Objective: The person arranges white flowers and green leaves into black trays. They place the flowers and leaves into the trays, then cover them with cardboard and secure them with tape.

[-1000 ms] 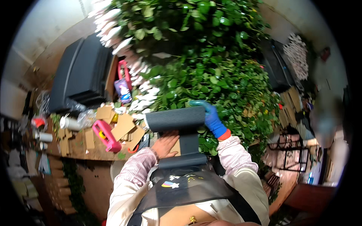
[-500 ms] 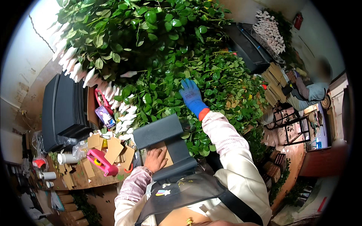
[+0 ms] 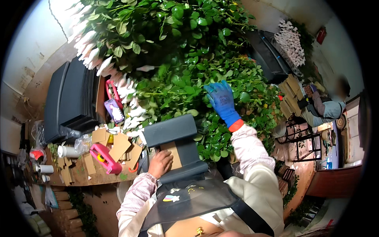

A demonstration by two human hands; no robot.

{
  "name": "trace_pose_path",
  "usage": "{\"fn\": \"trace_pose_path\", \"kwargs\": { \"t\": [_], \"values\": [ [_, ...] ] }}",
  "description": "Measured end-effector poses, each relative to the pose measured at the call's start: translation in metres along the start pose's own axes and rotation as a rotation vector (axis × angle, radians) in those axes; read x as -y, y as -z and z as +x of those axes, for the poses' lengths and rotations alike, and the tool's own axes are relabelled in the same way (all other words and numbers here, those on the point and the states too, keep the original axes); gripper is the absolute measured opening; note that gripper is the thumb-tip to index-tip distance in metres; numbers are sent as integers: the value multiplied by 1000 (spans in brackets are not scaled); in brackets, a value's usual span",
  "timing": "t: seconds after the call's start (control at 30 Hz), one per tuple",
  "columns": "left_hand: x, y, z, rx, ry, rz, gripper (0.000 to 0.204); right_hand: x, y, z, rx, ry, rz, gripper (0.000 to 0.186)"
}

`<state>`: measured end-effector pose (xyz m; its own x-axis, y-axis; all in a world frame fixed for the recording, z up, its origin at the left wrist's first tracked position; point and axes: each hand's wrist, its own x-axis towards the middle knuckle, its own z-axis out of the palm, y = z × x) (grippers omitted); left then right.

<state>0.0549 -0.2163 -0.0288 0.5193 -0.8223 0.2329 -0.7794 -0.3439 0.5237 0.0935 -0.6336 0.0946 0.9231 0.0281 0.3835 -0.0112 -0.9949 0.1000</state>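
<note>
My left hand (image 3: 160,162), bare, rests with slightly bent fingers at the left part of a brown cardboard piece (image 3: 172,152), which lies inside a dark grey corrugated wrapping sheet (image 3: 167,128) rolled at both ends. My right hand (image 3: 221,98), in a blue glove with an orange cuff, reaches into leafy green stems (image 3: 177,91), fingers apart. Whether it touches a particular stem I cannot tell. Flower heads in white sleeves (image 3: 132,118) line the left side of the heap.
Black stacked sheets (image 3: 77,94), a phone (image 3: 113,110), a pink tool (image 3: 106,160), cardboard cards (image 3: 118,150) and a white container (image 3: 69,151) are on the left of the table (image 3: 100,179). At right are a co-worker (image 3: 323,106), cardboard (image 3: 292,94) and a black metal frame (image 3: 300,140).
My right hand has left the corrugated roll and moved up into the stems, most recently shifting slightly right in view. My left hand stays by the cardboard. The view has swung around.
</note>
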Motion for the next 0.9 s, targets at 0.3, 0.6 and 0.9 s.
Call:
{"fn": "trace_pose_path", "kwargs": {
  "t": [0.3, 0.6, 0.9],
  "values": [
    [-9, 11, 2, 43, 32, 75, 24, 32, -47, -81, 684, -140, -139, 45],
    [-9, 13, 4, 62, 34, 20, 25, 25, -17, 0, -126, -149, 253, 23],
    [-1, 10, -7, 150, 84, 67, 34, 10, -18, 49, -219, -132, 30, 27]
  ]
}}
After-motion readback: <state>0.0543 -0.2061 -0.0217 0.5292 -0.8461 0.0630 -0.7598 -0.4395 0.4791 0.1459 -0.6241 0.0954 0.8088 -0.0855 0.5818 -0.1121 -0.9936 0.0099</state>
